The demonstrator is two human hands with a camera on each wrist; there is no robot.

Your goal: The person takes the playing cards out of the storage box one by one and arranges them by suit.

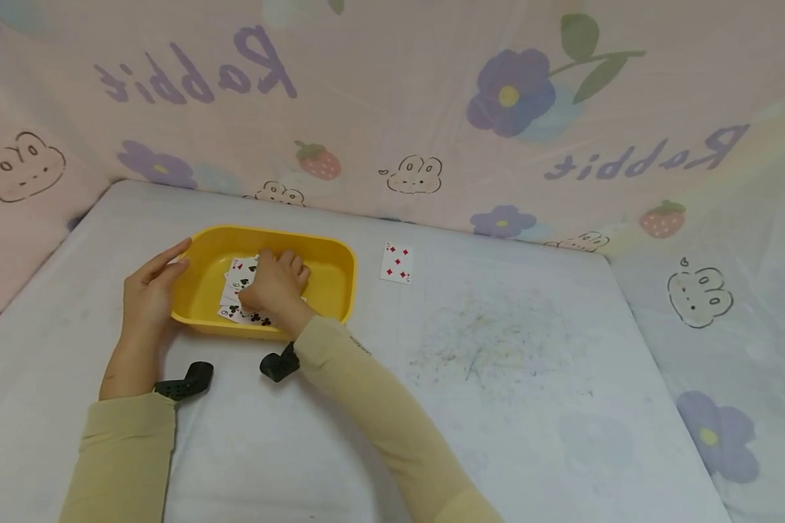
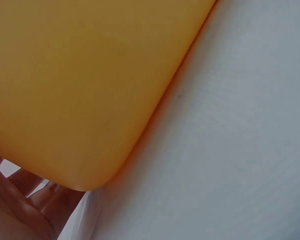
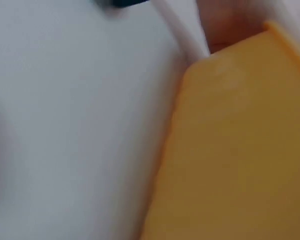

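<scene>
A yellow tray point(image 1: 340, 250) stands on the white table and holds several playing cards point(image 1: 238, 280) in a loose pile. My right hand point(image 1: 278, 272) reaches into the tray with its fingers curled down onto the pile, hiding most of it. My left hand point(image 1: 170, 261) rests flat against the tray's left wall with straight fingers. In the left wrist view the tray's wall point(image 2: 80, 90) fills the frame, with my left hand's fingers point(image 2: 45, 205) just beneath it. The right wrist view shows only the tray's outer wall point(image 3: 230, 150) and the table point(image 3: 80, 125).
One card, a five of diamonds point(image 1: 396, 262), lies face up on the table just right of the tray. A pink patterned cloth point(image 1: 432, 109) hangs behind the table and along both sides. Scribble marks point(image 1: 484, 341) stain the table's right half.
</scene>
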